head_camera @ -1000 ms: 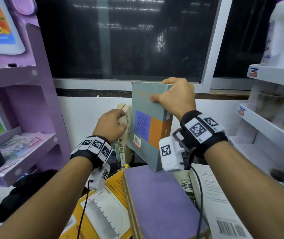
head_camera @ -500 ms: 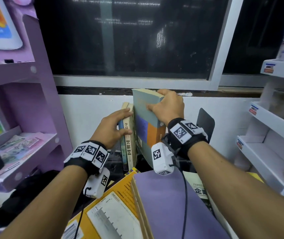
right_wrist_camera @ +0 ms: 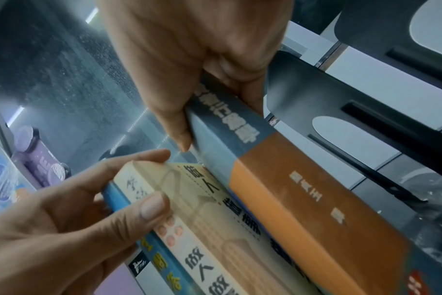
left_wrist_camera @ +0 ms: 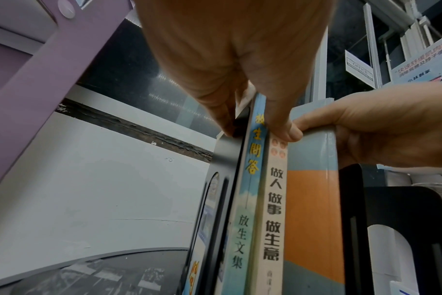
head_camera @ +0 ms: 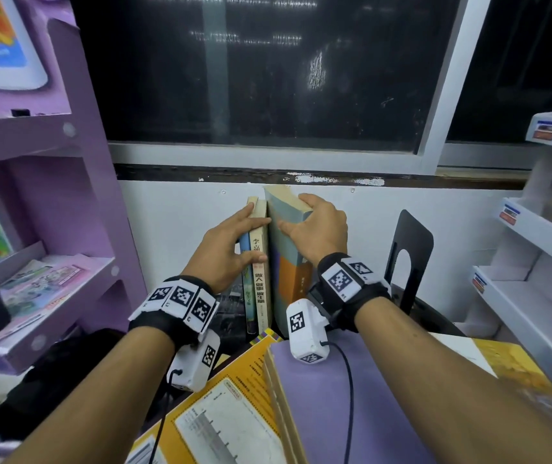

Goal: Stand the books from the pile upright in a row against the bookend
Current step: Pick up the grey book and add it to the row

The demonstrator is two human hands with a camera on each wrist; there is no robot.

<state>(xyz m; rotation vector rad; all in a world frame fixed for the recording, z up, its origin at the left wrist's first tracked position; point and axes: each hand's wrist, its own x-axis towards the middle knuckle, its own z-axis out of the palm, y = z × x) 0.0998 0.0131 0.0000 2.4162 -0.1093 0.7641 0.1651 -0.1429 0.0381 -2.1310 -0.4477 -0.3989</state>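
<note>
Three books stand upright by the white wall: a thin blue book (head_camera: 247,296), a cream book (head_camera: 260,296) and a thick grey and orange book (head_camera: 288,283). My left hand (head_camera: 234,239) holds the two thin ones, thumb on the cream spine (left_wrist_camera: 274,219), fingers over their top. A black bookend (left_wrist_camera: 225,159) stands against the blue book (left_wrist_camera: 245,219) on its left. My right hand (head_camera: 314,226) grips the top of the grey and orange book (right_wrist_camera: 303,199), which touches the cream book (right_wrist_camera: 197,219). The pile, with a purple book (head_camera: 334,396) on yellow ones (head_camera: 227,413), lies in front.
A second black bookend (head_camera: 411,236) stands apart to the right of the row. A purple shelf unit (head_camera: 50,279) is on the left and white shelves (head_camera: 535,236) on the right. A dark window runs above the wall.
My right hand brought the grey and orange book down from a raised tilt and set it upright against the cream book. My left hand stayed on the two thin books, fingers stretched out more.
</note>
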